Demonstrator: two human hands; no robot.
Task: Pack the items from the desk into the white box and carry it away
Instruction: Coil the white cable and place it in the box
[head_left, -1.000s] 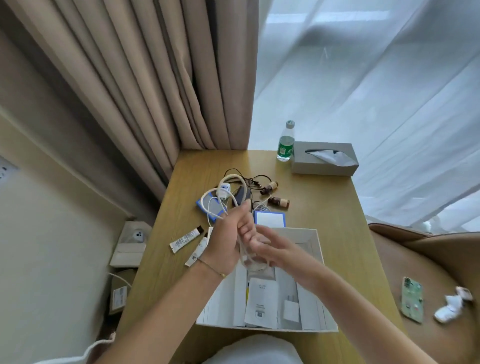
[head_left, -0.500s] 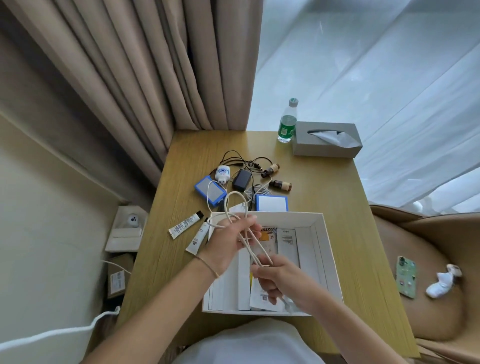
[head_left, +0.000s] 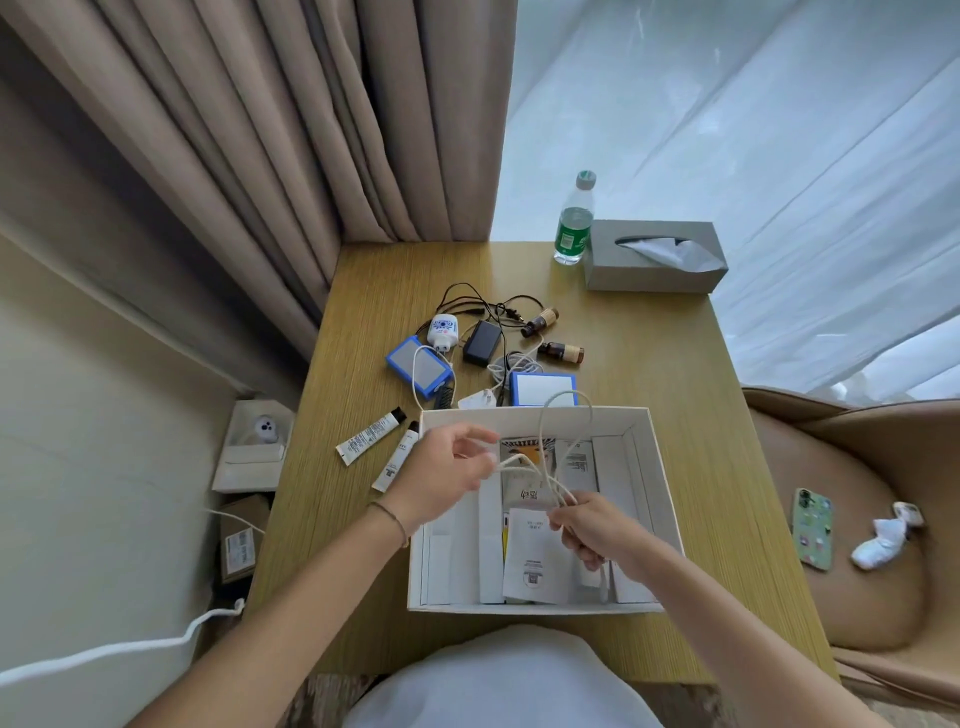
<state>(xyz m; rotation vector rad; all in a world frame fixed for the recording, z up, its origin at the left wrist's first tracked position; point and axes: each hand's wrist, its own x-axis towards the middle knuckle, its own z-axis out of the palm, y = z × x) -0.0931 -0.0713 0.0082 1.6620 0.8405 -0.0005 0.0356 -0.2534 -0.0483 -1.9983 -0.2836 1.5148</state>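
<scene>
The white box (head_left: 658, 467) sits open at the desk's near edge with papers and flat white packages inside. Over it, a looped white cable (head_left: 551, 441) stretches between my hands. My left hand (head_left: 447, 462) pinches one end above the box's left side. My right hand (head_left: 587, 525) grips the gathered loops above the box's middle. Behind the box lie two blue-edged devices (head_left: 418, 366) (head_left: 543, 388), a white plug (head_left: 443, 331), a black adapter (head_left: 482, 340) with black wires, and two small brown bottles (head_left: 561, 352). Two white tubes (head_left: 370, 435) lie left of the box.
A green-labelled water bottle (head_left: 574, 223) and a grey tissue box (head_left: 654, 254) stand at the desk's far right. A brown chair at right holds a phone (head_left: 813, 527) and a white crumpled item (head_left: 883, 535). Curtains hang behind the desk; boxes sit on the floor at left.
Both hands have come down from above the desk items to over the box. The cable has been drawn out into longer loops, with the right hand pulling toward me.
</scene>
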